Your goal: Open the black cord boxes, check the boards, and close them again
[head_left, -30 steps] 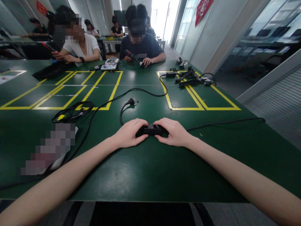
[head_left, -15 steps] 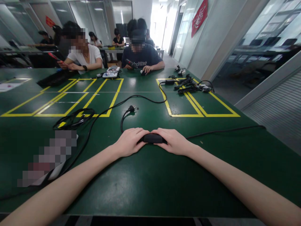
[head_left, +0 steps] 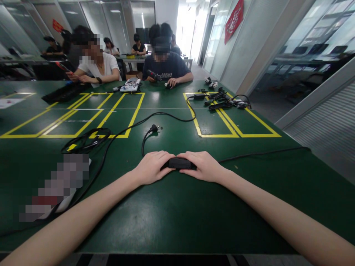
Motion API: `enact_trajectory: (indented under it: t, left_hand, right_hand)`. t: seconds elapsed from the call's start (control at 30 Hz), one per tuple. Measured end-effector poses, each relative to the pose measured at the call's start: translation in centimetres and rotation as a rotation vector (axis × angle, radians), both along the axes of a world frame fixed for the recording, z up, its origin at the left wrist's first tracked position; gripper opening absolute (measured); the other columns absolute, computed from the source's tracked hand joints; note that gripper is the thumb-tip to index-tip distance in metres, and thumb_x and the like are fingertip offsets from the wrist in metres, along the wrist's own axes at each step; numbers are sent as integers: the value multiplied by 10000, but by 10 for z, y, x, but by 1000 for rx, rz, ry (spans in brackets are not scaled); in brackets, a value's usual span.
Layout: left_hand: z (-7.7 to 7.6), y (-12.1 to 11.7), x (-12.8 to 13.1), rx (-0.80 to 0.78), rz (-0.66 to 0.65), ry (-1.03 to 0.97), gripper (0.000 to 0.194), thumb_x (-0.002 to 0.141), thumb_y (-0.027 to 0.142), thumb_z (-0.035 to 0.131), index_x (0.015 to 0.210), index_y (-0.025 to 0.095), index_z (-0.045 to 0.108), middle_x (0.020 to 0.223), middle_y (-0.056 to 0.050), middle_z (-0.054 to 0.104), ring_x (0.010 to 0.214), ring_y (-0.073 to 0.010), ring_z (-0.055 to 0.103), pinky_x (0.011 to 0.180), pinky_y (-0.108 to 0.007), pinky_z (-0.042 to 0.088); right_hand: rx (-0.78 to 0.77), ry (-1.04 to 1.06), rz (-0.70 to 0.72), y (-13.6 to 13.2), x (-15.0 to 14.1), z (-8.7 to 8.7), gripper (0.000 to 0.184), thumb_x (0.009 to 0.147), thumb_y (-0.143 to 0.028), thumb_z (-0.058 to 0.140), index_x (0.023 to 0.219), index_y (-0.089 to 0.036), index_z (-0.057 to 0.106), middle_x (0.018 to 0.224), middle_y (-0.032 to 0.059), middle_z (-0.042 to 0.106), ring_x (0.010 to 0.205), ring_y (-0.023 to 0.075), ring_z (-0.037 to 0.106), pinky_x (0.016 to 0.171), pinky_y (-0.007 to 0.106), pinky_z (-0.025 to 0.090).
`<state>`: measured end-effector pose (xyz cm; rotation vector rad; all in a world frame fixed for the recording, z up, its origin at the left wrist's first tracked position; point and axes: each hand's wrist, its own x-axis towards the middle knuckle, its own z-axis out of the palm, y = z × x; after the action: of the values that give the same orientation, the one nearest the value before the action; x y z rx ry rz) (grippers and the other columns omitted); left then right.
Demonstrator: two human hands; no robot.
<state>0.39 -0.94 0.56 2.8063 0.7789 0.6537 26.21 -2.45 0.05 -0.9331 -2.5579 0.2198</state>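
Note:
A small black power adapter (head_left: 179, 163) lies on the green table (head_left: 177, 214) in front of me. My left hand (head_left: 152, 167) grips its left end with curled fingers. My right hand (head_left: 203, 165) is wrapped round its right end. A black cord with a plug (head_left: 153, 129) curls away from the left end. Another thin black cord (head_left: 263, 153) runs from the right end toward the table's right edge.
A coil of black cable (head_left: 85, 139) lies to the left, over yellow floor-tape boxes (head_left: 122, 118). More adapters and cords (head_left: 222, 99) sit in the far right box. Two people sit across the table, one hand (head_left: 172, 82) resting on it. A blurred object (head_left: 55, 188) lies near left.
The view has tilted up a little, so the table looks lower in frame. Both hands stay on the adapter; the fingers closed slightly nearer together over it.

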Motion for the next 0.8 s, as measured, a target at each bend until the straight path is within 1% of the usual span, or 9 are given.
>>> enact_trajectory:
  t: [0.2,0.33,0.43,0.53,0.63,0.8]
  left_hand:
    - [0,-1,0,41,18,4,332,1044,442,526,1213,172,618,1021,-84,739,884,-217,699,773,-326,548]
    - [-1,1,0,74,-20,-10,359,1058,452,502,1236,165,623,1059,-92,755,906,-223,691,799,-341,546]
    - [-1,1,0,96,-38,1,359,1070,439,480,1226,155,634,1083,-99,761,908,-228,686,799,-352,540]
    - [-1,1,1,101,-25,20,371,1064,454,480,1200,155,653,1050,-101,760,893,-231,681,787,-356,541]
    - [0,0,1,109,-4,9,401,1054,481,485,1206,152,657,1020,-103,753,899,-236,683,790,-358,548]
    - [1,-1,1,113,6,22,410,1059,483,479,1229,155,658,1034,-111,749,939,-238,686,830,-369,560]
  right_hand:
    - [-7,-21,13,0,0,3,319,1033,-395,566,1248,-167,624,1039,96,762,877,216,735,736,291,509]
    - [11,-29,19,0,0,3,331,1038,-401,557,1261,-167,627,1027,96,760,870,216,732,729,289,501]
    - [14,-27,17,0,-1,3,359,1022,-420,588,1269,-161,624,1032,102,754,867,222,729,723,295,502]
    - [12,-38,11,-1,-1,4,374,1015,-451,598,1257,-167,625,1032,99,755,874,228,727,724,300,499]
    - [24,-63,13,-1,-1,4,344,1036,-435,562,1240,-167,629,1028,92,757,875,228,729,721,302,488]
    - [58,-69,-13,-1,-2,3,356,1029,-450,563,1230,-166,637,1010,92,747,837,222,717,691,303,481]
